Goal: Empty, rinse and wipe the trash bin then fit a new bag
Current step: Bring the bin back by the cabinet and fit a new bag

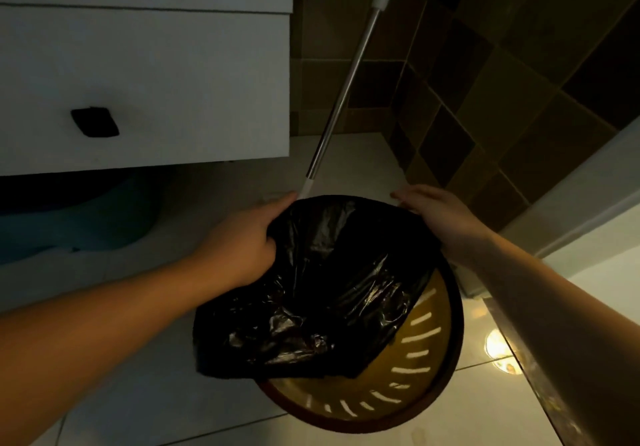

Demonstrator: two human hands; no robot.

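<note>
Here left hand (242, 237) pinches black bag (332, 289); right hand (440, 217) spread flat over bin (433, 359).

No text, label, brand, number or sign can be read anywhere in this view (the light is dim and the surfaces are plain). The black bag (322, 293), the slotted bin (415, 369), the white cabinet (156, 74) and the wall tiles (519, 81) carry no legible marking.

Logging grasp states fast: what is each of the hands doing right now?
Left hand: closed, gripping the black bag at the bin rim.
Right hand: open, fingers flat on the bag's far edge.
</note>
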